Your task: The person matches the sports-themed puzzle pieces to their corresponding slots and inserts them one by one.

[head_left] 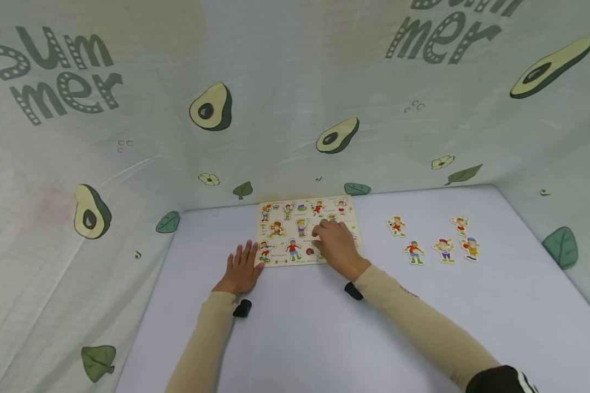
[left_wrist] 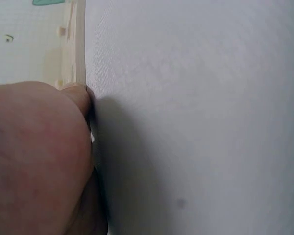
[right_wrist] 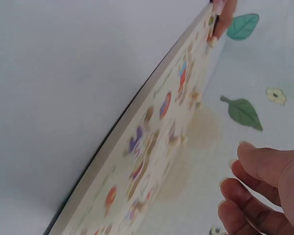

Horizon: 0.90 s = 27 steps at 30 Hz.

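A wooden picture puzzle board (head_left: 285, 262) with cartoon sports figures lies toward the back of the table. My left hand (head_left: 241, 270) rests spread out beside its lower left corner. In the left wrist view, the thumb (left_wrist: 77, 95) presses against the board's edge (left_wrist: 80, 44). Over the board's right part hovers my right hand (head_left: 338, 245), covering some of the figures. The right wrist view shows this hand (right_wrist: 264, 196) with fingers loosely bent, the thumb apart from them and nothing between. Some figure pieces stand slightly raised from the board's face (right_wrist: 159, 117).
Several loose figure pieces lie on the table to the right, among them a soccer player (head_left: 396, 226), a red-shirted figure (head_left: 414, 253) and a purple-trousered figure (head_left: 444, 251). A cloth (head_left: 275, 136) printed with avocados and leaves hangs behind the white table (head_left: 295, 327).
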Tool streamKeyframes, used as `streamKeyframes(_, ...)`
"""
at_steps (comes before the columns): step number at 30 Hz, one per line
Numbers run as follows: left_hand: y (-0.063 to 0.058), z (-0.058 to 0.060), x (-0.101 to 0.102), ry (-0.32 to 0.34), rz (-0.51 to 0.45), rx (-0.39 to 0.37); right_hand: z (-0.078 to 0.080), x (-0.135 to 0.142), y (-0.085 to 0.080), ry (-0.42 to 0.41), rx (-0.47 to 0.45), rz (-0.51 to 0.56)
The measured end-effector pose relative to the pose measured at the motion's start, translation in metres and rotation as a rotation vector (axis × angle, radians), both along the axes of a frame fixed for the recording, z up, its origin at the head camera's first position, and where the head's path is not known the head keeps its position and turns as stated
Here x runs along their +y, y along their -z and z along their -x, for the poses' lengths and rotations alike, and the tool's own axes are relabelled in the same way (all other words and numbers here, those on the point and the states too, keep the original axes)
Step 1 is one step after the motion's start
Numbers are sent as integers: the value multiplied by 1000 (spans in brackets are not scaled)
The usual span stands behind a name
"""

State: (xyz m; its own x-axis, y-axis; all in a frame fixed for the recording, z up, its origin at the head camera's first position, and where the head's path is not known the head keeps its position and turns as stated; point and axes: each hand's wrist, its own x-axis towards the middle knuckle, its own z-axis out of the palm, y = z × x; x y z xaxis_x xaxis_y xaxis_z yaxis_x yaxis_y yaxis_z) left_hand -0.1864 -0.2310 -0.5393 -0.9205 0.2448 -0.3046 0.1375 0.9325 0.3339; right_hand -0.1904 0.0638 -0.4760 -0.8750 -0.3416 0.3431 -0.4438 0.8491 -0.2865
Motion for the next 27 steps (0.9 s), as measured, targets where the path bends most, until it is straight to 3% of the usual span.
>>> streamKeyframes(7, 1, 1, 0, -2, -1, -3, -12, 45, 1, 66, 3, 13)
streamKeyframes(18, 1, 5, 2, -17, 23, -39, -31, 116, 8, 209, -93, 29)
streamKeyframes(27, 1, 5, 1, -6, 24, -29, -53, 169, 21, 246, -51, 23)
